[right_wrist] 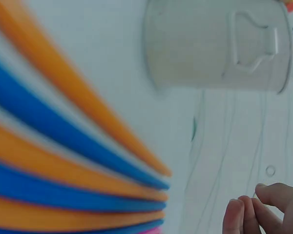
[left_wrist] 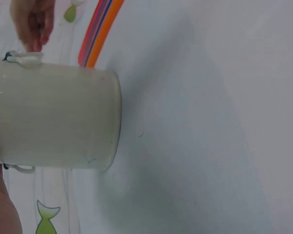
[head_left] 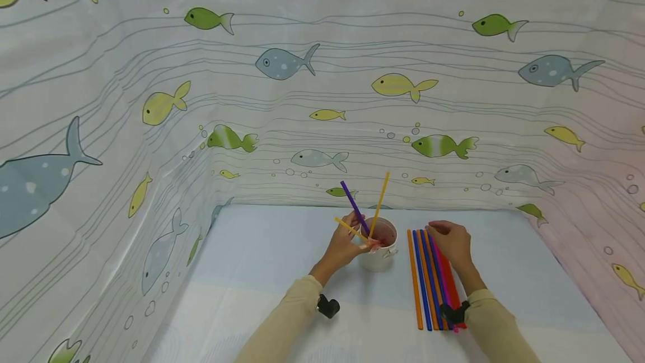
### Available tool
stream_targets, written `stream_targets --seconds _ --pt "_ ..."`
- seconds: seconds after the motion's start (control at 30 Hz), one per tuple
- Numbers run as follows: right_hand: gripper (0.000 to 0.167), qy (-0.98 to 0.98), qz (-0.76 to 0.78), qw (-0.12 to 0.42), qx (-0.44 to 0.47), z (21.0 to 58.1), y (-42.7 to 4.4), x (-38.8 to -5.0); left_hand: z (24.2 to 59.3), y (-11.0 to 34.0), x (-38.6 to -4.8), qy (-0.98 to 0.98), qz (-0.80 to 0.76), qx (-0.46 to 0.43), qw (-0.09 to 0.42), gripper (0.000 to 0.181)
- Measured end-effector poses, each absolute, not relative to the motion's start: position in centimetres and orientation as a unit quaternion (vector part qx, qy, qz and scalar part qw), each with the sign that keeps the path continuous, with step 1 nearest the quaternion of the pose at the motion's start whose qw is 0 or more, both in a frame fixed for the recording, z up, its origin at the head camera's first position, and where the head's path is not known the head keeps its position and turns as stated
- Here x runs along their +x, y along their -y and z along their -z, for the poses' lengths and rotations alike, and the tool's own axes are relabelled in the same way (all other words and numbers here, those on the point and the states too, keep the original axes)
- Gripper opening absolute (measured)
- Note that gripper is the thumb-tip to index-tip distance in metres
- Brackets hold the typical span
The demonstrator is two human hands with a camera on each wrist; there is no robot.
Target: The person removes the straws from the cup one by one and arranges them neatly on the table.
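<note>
My left hand [head_left: 345, 246] grips the near-left side of a white pail [head_left: 377, 261] by its rim, fingers behind and thumb in front. In the left wrist view part of that hand [left_wrist: 2, 209] shows against the pail's upper end. A purple stick [head_left: 355, 209] and two yellow sticks [head_left: 380, 203] lean out of the pail. Something reddish at its rim is too small to tell. To the right, my right hand [head_left: 453, 242] hovers at the far ends of a row of coloured sticks [head_left: 422, 279]. Its fingers are loosely bent, and the right wrist view shows nothing between them.
The row holds several orange, blue, pink and red sticks lying side by side, running toward me. A small handle [right_wrist: 254, 41] juts from the pail's side. Fish-printed sheeting [head_left: 327, 128] stands behind and at both sides of the pale tabletop [head_left: 282, 240].
</note>
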State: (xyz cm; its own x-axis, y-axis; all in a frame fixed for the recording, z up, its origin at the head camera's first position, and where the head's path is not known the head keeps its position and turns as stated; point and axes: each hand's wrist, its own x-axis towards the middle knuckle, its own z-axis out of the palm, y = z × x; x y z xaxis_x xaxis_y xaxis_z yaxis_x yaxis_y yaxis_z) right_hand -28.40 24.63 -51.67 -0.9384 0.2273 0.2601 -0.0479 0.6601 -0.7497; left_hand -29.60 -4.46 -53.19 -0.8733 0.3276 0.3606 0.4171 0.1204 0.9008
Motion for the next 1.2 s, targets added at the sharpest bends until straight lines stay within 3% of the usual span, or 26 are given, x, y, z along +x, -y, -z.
stream_targets --seconds 0.53,0.83,1.2 --pt "0.022 0.862 -0.479 0.158 0.055 47.1 -17.0 -31.9 51.2 4.4 -29.1 0.742 0.620 -0.254 0.022 0.080" --pt "0.021 0.848 -0.501 0.126 0.121 46.8 -15.0 -32.5 52.0 4.5 -29.7 0.756 0.586 -0.277 0.093 0.086" --pt "0.024 0.838 -0.518 0.082 0.146 47.7 -13.9 -31.8 51.9 4.5 -28.9 0.777 0.555 -0.279 0.103 0.085"
